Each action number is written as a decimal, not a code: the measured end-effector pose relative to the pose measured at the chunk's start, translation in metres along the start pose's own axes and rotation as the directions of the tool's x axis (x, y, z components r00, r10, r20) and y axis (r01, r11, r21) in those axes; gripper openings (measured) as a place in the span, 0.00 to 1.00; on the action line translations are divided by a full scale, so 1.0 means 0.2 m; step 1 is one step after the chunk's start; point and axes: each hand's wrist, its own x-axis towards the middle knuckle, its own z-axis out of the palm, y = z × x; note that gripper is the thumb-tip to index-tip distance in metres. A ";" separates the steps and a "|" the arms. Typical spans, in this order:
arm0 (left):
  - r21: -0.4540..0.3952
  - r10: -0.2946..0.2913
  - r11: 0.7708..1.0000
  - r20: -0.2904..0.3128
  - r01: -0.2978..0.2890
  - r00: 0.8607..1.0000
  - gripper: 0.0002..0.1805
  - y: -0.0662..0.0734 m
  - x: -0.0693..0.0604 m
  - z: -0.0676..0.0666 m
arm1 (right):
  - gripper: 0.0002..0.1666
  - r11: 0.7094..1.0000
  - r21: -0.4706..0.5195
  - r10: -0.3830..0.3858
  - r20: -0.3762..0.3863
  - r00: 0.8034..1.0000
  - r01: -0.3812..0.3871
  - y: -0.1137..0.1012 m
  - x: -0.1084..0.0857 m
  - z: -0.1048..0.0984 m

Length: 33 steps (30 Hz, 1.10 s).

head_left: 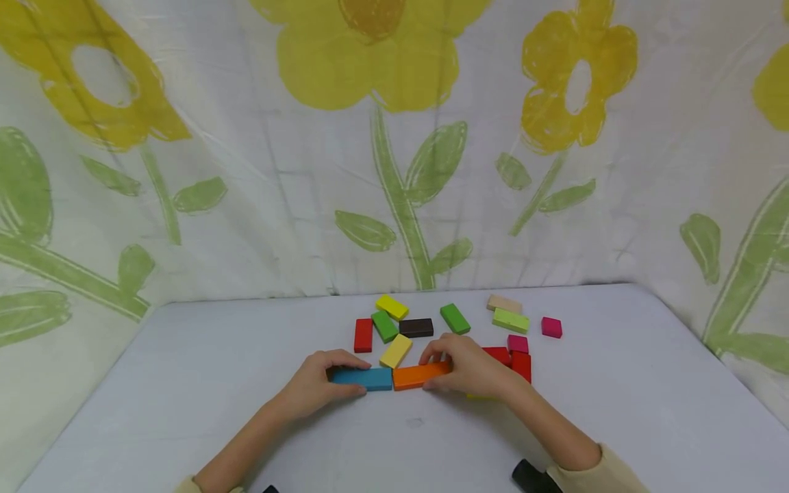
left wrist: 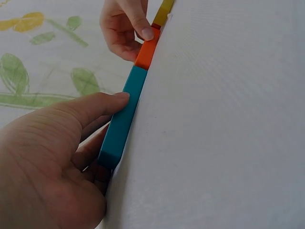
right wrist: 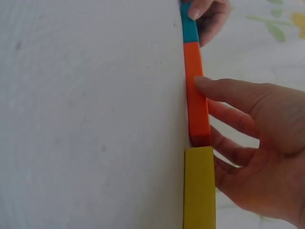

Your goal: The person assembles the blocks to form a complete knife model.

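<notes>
Left hand (head_left: 317, 383) pinches blue block (head_left: 364, 379); right hand (head_left: 471, 368) pinches orange block (head_left: 413, 376). Blocks meet end to end between the hands. Step, judged: aligning. Next move calls for straight, gentle inward pressure. Yellow block (right wrist: 199, 191) beside right hand.

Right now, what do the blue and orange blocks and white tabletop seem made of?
Blue block and orange block: likely painted wood, smooth and satin, from even colour, crisp edges; plastic possible. Tabletop: matte, perhaps cloth-covered, given faint wrinkles.
</notes>
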 end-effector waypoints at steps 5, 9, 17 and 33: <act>0.002 0.002 1.000 -0.003 -0.002 1.000 0.18 -0.01 0.00 0.00 | 0.15 1.000 0.001 0.000 -0.009 1.000 0.000 0.00 0.00 0.01; 0.000 0.001 1.000 -0.010 -0.001 1.000 0.17 -0.01 0.00 0.00 | 0.15 1.000 -0.004 -0.006 -0.018 1.000 0.006 0.00 0.00 0.02; 0.011 -0.002 1.000 -0.063 0.002 0.998 0.18 -0.02 0.00 0.01 | 0.15 1.000 0.000 0.007 -0.056 0.998 -0.007 0.01 0.01 0.03; 0.029 0.001 1.000 -0.055 0.000 0.999 0.17 -0.02 0.00 0.01 | 0.15 1.000 0.023 0.007 -0.062 0.998 -0.006 0.02 0.02 0.04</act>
